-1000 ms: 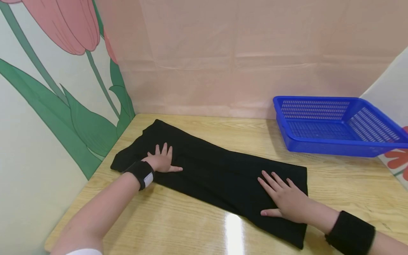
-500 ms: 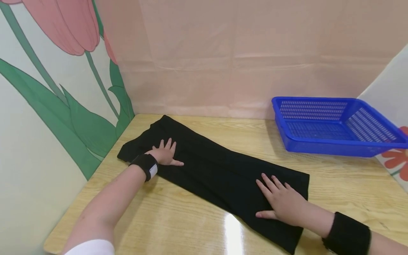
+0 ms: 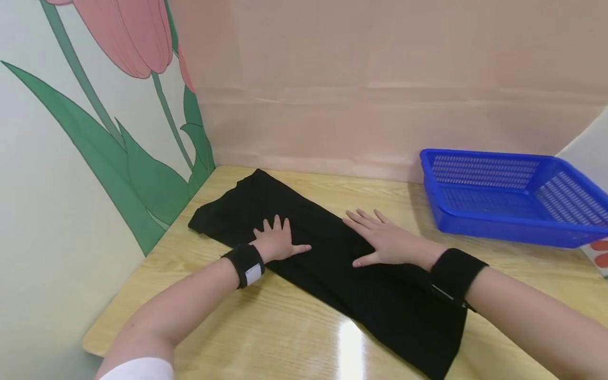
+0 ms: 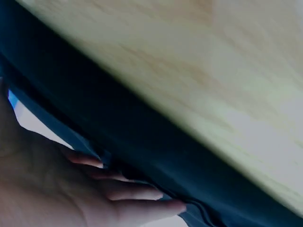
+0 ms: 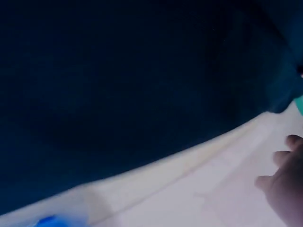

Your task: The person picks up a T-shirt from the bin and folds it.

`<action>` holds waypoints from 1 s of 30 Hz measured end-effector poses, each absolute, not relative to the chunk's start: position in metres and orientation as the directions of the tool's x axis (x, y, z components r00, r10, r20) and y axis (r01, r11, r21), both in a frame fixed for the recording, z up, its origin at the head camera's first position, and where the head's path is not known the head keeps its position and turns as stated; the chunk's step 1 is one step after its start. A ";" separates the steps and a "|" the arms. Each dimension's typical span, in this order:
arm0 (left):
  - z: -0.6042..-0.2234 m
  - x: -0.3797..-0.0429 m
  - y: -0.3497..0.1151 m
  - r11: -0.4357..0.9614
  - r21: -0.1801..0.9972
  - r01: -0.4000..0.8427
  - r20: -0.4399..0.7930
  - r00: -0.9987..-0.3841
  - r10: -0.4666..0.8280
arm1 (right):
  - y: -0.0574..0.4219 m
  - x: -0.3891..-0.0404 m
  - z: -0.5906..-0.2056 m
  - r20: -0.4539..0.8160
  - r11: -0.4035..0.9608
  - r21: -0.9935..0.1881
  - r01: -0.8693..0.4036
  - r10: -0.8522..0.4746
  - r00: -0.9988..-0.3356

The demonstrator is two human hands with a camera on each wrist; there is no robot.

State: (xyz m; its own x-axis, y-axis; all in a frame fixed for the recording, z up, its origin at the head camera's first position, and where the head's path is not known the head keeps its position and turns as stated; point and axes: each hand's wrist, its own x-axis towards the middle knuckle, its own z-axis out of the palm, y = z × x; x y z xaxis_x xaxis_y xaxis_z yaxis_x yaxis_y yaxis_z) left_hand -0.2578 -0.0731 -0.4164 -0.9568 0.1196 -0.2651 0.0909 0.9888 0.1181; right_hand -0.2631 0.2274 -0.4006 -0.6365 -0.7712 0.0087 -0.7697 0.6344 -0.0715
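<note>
A black cloth garment (image 3: 328, 279), folded into a long strip, lies slantwise over the table in the head view. Its far left end is uneven and its near right end is straight. My left hand (image 3: 275, 245) rests on the left half with fingers spread; in the left wrist view its fingers (image 4: 137, 193) are straight beside the dark cloth (image 4: 109, 109). Fingers also spread, my right hand (image 3: 387, 243) is over the middle, at the garment's far edge. The right wrist view shows its fingertips (image 5: 279, 158) apart from the cloth's outline.
A blue perforated plastic basket (image 3: 503, 221) stands at the back right of the wooden table (image 3: 228, 327). Behind the table hangs a pinkish sheet (image 3: 332, 105). At the left is a wall panel with a tulip picture (image 3: 138, 42).
My right hand has moved from the garment's right end leftward and away to its middle. The left hand has shifted rightward. The garment slants more, and the head view has turned slightly left.
</note>
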 end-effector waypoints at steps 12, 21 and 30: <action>-0.437 -0.261 -0.069 0.997 0.047 -0.066 -0.296 -0.954 -0.049 | 0.188 -0.305 -0.444 -0.136 0.453 -0.137 -0.881 -0.890 -0.436; -0.433 -0.266 -0.065 0.998 -0.031 0.047 -0.324 -0.945 0.035 | 0.187 -0.282 -0.432 -0.258 0.569 -0.033 -0.821 -0.799 -0.543; -0.429 -0.272 -0.066 0.974 -0.062 0.218 -0.334 -0.924 0.185 | 0.182 -0.244 -0.434 -0.257 0.669 0.064 -0.741 -0.707 -0.660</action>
State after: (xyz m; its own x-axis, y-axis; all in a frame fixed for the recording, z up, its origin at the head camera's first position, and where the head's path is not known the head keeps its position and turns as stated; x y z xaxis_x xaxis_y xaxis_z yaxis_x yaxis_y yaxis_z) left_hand -0.2717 -0.0658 -0.4288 -0.9242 0.1853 -0.3341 0.2175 0.9741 -0.0615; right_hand -0.2443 0.1821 -0.4343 -0.6595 -0.7066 -0.2566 -0.7410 0.6685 0.0636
